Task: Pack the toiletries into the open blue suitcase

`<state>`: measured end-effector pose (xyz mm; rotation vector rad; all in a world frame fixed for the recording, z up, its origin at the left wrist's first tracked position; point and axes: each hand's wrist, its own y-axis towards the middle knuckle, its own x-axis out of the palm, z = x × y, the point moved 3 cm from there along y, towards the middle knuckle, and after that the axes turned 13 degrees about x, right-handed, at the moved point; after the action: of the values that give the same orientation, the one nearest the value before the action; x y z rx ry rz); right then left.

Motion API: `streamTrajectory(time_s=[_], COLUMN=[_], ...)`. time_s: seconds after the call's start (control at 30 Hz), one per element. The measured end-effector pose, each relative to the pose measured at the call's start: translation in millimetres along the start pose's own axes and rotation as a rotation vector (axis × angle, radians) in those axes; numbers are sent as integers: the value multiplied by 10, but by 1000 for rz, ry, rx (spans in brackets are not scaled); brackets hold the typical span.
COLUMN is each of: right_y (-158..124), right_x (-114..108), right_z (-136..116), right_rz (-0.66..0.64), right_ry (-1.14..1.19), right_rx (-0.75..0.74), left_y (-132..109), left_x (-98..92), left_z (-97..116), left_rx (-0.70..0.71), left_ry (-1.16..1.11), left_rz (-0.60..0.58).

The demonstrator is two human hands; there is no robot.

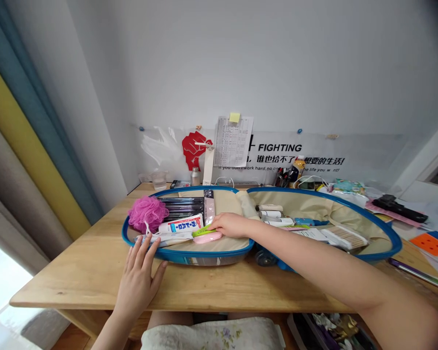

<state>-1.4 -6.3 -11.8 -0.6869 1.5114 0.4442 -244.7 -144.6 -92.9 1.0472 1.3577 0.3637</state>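
Observation:
An open blue-edged suitcase (pixel 190 260) lies on the wooden table. My left hand (pixel 140 270) rests at its near left rim, fingers stretched out and holding nothing. Inside the left half, my right hand (pixel 227 224) pinches the end of a narrow lime-green item (pixel 201 232), whose exact kind I cannot make out. Just below that lies a smooth pink oval item (pixel 207 237). To its left are a toothpaste box (pixel 182 224) and a clear-wrapped white item (pixel 171 237). A pink bath puff (pixel 148 213) sits at the left end, beside a pack of dark pens (pixel 184 206).
The suitcase's right half holds several tubes (pixel 279 222) and a pack of cotton swabs (pixel 345 237). A black stapler-like object (pixel 399 208), an orange card (pixel 428 247) and a purple pen (pixel 416 273) lie at the right. A glass cup (pixel 159 181) stands behind.

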Motion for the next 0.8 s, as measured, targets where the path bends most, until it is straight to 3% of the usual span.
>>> streamTrajectory(time_s=[0.8], right_y=[-39], right_x=[4], right_z=[52], right_rz=[-40], right_ry=[138], right_rx=[19], left_y=[-22], left_x=[30], left_z=[-18], left_rx=[-7], left_ry=[1], left_rz=[-3])
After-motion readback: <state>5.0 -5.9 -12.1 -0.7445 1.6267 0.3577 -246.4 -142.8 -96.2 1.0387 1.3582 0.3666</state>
